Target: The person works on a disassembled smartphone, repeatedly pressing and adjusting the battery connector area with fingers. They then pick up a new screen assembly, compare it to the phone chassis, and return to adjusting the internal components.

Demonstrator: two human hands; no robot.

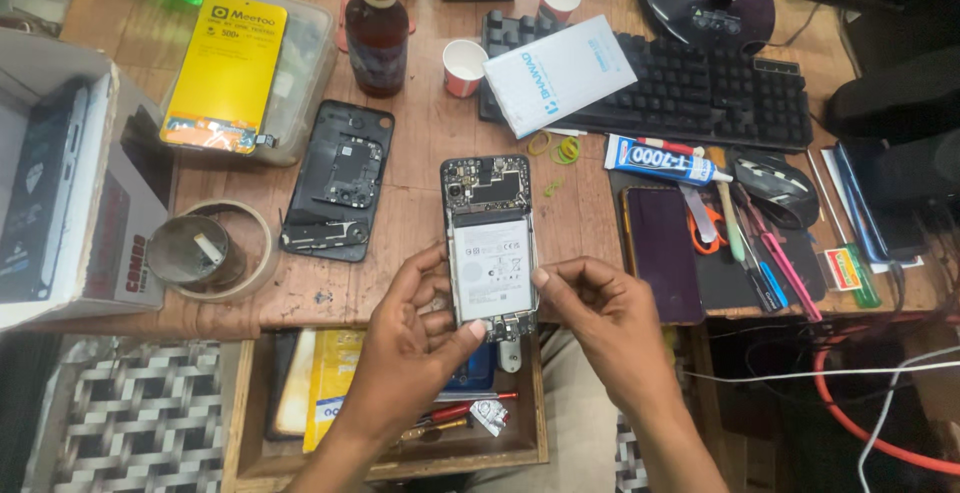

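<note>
Both hands gripped an opened phone (489,243) with its back off and its battery showing, above the wooden surface (420,143). The left hand (415,338) pinched its bottom edge. The right hand (600,328) held its side. A black back cover (338,181) lay nearby.

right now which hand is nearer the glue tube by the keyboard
Right. The right hand grips the opened phone's right edge, below-left of the glue tube. The left hand holds the phone's lower left, farther from it.
</note>
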